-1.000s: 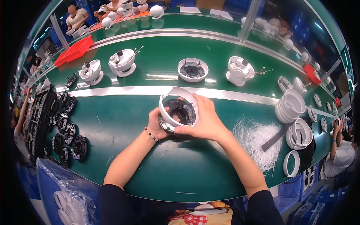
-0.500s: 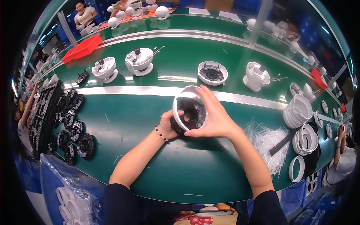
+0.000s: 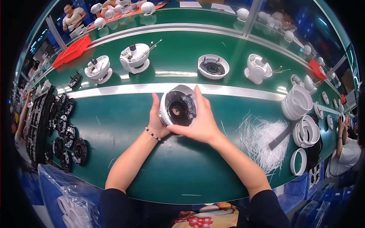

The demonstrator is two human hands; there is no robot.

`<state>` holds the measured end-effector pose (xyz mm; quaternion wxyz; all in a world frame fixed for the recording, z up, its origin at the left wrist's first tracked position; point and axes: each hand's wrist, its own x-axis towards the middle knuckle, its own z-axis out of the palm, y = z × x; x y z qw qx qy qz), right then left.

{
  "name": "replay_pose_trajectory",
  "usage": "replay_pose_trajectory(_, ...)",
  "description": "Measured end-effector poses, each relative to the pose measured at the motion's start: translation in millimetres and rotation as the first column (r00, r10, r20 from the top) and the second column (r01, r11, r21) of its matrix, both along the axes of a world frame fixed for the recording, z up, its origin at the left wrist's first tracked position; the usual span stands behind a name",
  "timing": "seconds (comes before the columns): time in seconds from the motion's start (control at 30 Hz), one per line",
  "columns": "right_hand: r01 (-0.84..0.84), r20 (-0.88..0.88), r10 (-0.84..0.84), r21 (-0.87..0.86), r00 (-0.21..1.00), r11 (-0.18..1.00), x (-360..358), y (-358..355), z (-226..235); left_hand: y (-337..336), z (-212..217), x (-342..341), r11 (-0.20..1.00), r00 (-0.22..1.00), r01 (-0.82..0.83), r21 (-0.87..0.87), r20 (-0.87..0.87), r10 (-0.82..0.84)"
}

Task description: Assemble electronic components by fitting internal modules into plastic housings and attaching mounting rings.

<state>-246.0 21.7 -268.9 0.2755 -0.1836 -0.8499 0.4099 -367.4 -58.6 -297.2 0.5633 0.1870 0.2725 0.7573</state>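
Above the green table, both hands hold a white ring-shaped housing (image 3: 163,110) with a black round part (image 3: 183,120) seated inside it. The black part has a central opening, and a small circuit board shows at its right side. My left hand (image 3: 156,121) cups the housing from the left and below, its thumb raised and its other fingers mostly hidden. Around the right side wraps my right hand (image 3: 199,121), with the thumb along the lower rim and the fingers behind.
Black round parts (image 3: 80,151) stand at the left beside a black stack. White rings (image 3: 298,161) and thin white strips (image 3: 266,144) lie at the right. Across the metal edge sit white half-shells (image 3: 138,60), a white bowl with a black insert (image 3: 213,67) and a red tray (image 3: 74,51).
The black part now sits up inside the white ring, where it was lower and behind it before. My left thumb has come out of the ring, and both hands shifted slightly left.
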Motion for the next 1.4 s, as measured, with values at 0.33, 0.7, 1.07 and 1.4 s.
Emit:
replay_pose_trajectory(0.33,0.051,0.058,-0.048,-0.053,0.997,0.997,-6.4,-9.5,1.5,-6.3,0.6,-3.1,0.999,1.000,0.026,0.028,-0.003,-0.026)
replay_pose_trajectory(0.7,0.026,0.080,-0.023,-0.039,0.997,0.999,-14.6,-11.6,-4.9,-2.3,-2.6,3.9,0.977,0.983,-0.126,0.172,-0.107,0.146)
replay_pose_trajectory(1.07,-0.013,0.184,0.005,0.042,0.983,0.999,-19.3,-3.8,-0.7,-7.9,0.0,-1.6,0.996,0.993,-0.064,0.059,-0.093,0.069)
replay_pose_trajectory(1.4,0.010,0.044,-0.013,0.063,0.999,0.998,-20.7,-9.7,-20.3,-9.7,-5.2,-2.1,0.998,0.997,-0.059,-0.035,0.046,0.060)
